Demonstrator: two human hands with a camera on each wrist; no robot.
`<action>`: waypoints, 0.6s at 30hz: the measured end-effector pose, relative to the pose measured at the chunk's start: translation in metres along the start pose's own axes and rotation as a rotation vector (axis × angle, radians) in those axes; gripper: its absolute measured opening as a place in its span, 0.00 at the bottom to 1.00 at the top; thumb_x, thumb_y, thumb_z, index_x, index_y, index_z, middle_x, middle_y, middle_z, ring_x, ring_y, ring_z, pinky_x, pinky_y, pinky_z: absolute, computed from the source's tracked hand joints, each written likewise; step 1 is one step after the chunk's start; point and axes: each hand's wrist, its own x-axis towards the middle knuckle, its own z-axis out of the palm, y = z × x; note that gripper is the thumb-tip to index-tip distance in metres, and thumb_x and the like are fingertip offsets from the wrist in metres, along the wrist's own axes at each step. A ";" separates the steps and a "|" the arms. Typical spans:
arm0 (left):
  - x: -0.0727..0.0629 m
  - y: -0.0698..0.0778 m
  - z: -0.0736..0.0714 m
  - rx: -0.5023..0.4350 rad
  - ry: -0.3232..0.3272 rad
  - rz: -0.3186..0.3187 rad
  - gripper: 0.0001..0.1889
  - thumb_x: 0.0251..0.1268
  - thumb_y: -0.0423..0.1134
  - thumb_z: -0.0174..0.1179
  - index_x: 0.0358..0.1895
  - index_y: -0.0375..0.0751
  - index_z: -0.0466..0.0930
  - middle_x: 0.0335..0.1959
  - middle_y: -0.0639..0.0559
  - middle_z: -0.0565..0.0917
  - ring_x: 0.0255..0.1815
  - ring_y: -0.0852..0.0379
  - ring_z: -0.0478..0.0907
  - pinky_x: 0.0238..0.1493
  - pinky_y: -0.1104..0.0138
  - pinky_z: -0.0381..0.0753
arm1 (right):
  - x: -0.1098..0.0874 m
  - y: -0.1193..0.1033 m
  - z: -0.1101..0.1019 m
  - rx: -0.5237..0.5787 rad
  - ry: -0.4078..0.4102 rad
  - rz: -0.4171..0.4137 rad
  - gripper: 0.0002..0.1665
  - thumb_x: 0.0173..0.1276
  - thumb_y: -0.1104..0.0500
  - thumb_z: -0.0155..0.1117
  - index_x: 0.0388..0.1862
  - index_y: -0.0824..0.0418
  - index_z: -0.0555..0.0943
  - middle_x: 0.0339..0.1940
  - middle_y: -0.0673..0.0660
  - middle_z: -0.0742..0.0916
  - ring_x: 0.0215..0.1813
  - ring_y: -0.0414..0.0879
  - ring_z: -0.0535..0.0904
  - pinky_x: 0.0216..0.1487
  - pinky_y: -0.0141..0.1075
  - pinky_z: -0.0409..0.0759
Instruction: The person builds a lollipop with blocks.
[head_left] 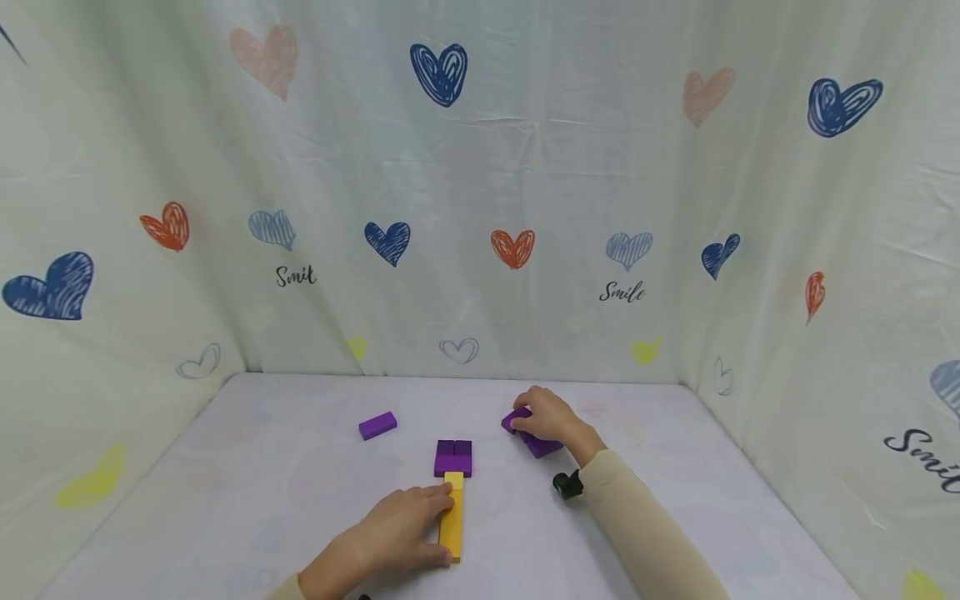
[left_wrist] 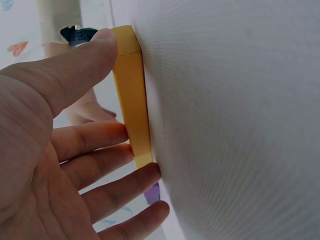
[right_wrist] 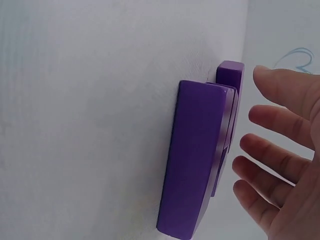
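Touching yellow bar (head_left: 453, 529), near-middle of table (head_left: 247, 467), with straight-fingered left hand (head_left: 401, 529); hovering over purple blocks (right_wrist: 192, 155), farther right, with loosely spread right hand (head_left: 547, 414). Likely light, stiff, slightly slick, hard to break; pinch by long sides, mid-length.
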 end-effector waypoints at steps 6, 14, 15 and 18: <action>0.000 -0.001 0.000 0.004 0.008 0.000 0.35 0.50 0.63 0.66 0.60 0.47 0.77 0.65 0.51 0.73 0.62 0.48 0.71 0.58 0.49 0.73 | 0.002 0.001 0.001 0.002 -0.015 0.027 0.17 0.60 0.52 0.70 0.46 0.58 0.84 0.44 0.55 0.83 0.47 0.49 0.77 0.53 0.47 0.76; 0.001 -0.001 0.001 0.001 -0.007 -0.004 0.35 0.50 0.64 0.66 0.60 0.48 0.77 0.65 0.51 0.73 0.62 0.48 0.71 0.59 0.49 0.73 | -0.001 -0.001 0.002 0.013 -0.030 0.057 0.16 0.60 0.52 0.70 0.46 0.57 0.84 0.45 0.55 0.83 0.46 0.50 0.77 0.51 0.47 0.76; 0.001 -0.001 0.001 0.001 -0.008 -0.005 0.35 0.50 0.64 0.66 0.60 0.48 0.77 0.65 0.51 0.73 0.62 0.48 0.71 0.59 0.49 0.73 | -0.001 -0.001 0.001 0.012 -0.030 0.056 0.16 0.60 0.52 0.70 0.46 0.57 0.84 0.45 0.55 0.83 0.46 0.50 0.77 0.51 0.47 0.76; 0.001 -0.001 0.001 0.005 -0.007 -0.004 0.35 0.50 0.64 0.66 0.60 0.48 0.77 0.65 0.51 0.73 0.62 0.48 0.72 0.59 0.49 0.73 | -0.001 -0.001 0.001 0.003 -0.029 0.053 0.17 0.60 0.51 0.70 0.46 0.57 0.84 0.44 0.55 0.83 0.45 0.49 0.77 0.51 0.47 0.76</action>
